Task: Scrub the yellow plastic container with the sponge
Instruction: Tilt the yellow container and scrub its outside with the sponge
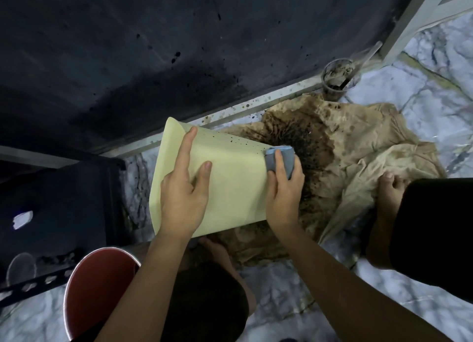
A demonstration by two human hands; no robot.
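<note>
- Presently the left hand [183, 201] lies flat, fingers spread, on the yellow plastic container [230, 185]; it may slide under scrubbing.
- Right hand [282, 196] grips the sponge [280, 157] at the container's far corner; it may slip onto the stained cloth [358, 149] beyond.

Bare arms, dark shorts, no shoes

Both forearms are unsleeved; the left hand [183, 198] and right hand [282, 198] wear no gloves or rings. Black shorts [435, 229] cover the thighs above a bare foot [389, 188].
</note>
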